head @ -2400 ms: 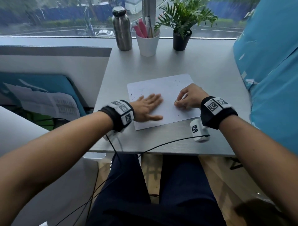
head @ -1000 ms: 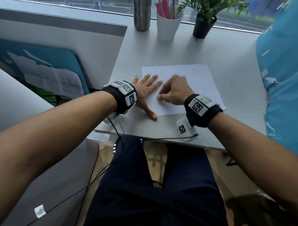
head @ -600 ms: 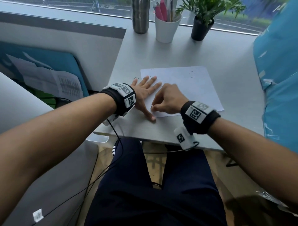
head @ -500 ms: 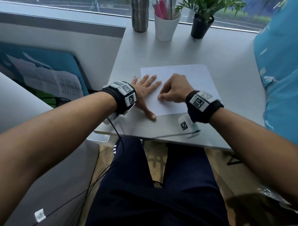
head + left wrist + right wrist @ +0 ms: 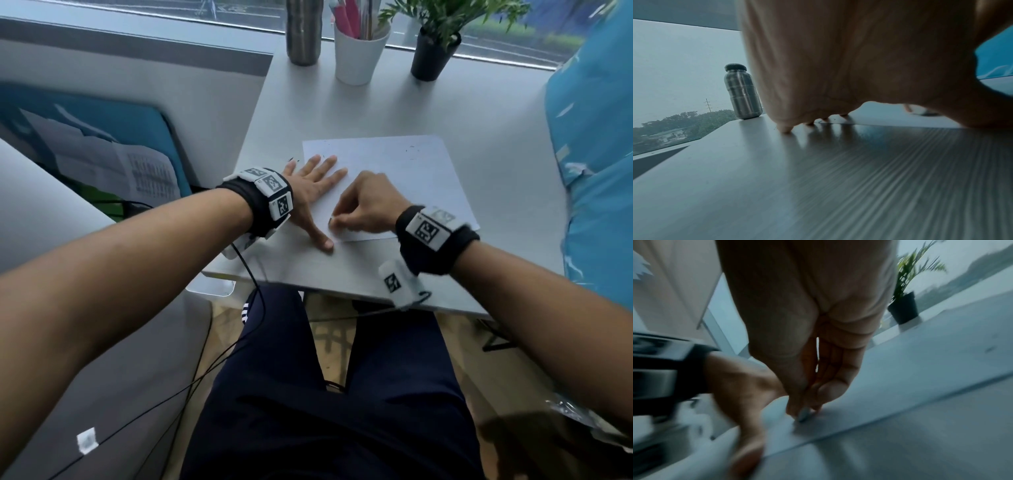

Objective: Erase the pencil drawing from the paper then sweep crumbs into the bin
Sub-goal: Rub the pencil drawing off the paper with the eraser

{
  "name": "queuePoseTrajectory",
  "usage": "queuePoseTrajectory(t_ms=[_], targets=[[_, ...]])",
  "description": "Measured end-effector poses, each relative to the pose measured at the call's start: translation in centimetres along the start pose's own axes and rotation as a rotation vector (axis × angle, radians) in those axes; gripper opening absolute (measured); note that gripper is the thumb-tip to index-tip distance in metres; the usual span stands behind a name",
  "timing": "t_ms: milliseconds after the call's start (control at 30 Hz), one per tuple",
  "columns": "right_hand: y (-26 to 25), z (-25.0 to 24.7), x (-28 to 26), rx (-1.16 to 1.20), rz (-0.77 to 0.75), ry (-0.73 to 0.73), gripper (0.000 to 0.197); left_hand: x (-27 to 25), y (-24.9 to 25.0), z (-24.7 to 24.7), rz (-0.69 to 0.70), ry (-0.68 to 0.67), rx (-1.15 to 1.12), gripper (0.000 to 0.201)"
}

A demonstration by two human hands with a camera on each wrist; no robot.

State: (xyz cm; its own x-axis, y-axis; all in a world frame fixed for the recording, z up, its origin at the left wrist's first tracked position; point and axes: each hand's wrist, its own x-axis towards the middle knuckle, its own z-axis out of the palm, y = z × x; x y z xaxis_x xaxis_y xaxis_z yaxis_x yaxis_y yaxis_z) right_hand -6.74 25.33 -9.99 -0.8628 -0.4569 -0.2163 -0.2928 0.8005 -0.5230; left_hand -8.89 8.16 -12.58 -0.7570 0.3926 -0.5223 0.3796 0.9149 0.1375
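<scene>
A white sheet of paper (image 5: 404, 178) lies flat on the grey desk (image 5: 479, 113), with faint pencil marks near its far right part. My left hand (image 5: 313, 185) lies flat with spread fingers on the paper's left edge, thumb on the desk. My right hand (image 5: 363, 209) is curled over the paper's near-left corner and pinches a small pale eraser (image 5: 803, 414) whose tip touches the sheet (image 5: 910, 386). A few dark crumbs (image 5: 294, 159) lie on the desk by the paper's left edge. In the left wrist view the palm (image 5: 849, 65) arches over the desk.
At the desk's far edge stand a steel bottle (image 5: 303, 31), a white cup of pens (image 5: 359, 51) and a potted plant (image 5: 433, 51). A blue cushion (image 5: 596, 154) borders the desk on the right. A blue folder with papers (image 5: 102, 150) leans at left. No bin is in view.
My right hand has rubbed back and forth over the paper's near-left part, now sitting close to the corner. The left hand has stayed pressed flat on the paper's left edge.
</scene>
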Motion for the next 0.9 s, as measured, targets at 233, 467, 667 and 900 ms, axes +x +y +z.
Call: queuePoseTrajectory(t_ms=[233, 467, 667, 900], targets=[[-0.6, 0.7, -0.8, -0.001, -0.037, -0.001, 0.011, -0.1, 0.0, 0.0, 0.003, 0.009, -0.006, 0.157], [0.4, -0.8, 0.9, -0.02, 0.059, 0.102, 0.013, -0.1, 0.1, -0.1, -0.003, -0.003, -0.014, 0.156], [0.1, -1.8, 1.7, 0.014, 0.087, 0.071, 0.012, -0.1, 0.3, -0.1, -0.002, -0.01, 0.0, 0.157], [-1.6, 0.3, 0.6, -0.061, -0.054, -0.072, 0.009, 0.0, 0.2, 0.0, -0.01, -0.012, 0.019, 0.163]])
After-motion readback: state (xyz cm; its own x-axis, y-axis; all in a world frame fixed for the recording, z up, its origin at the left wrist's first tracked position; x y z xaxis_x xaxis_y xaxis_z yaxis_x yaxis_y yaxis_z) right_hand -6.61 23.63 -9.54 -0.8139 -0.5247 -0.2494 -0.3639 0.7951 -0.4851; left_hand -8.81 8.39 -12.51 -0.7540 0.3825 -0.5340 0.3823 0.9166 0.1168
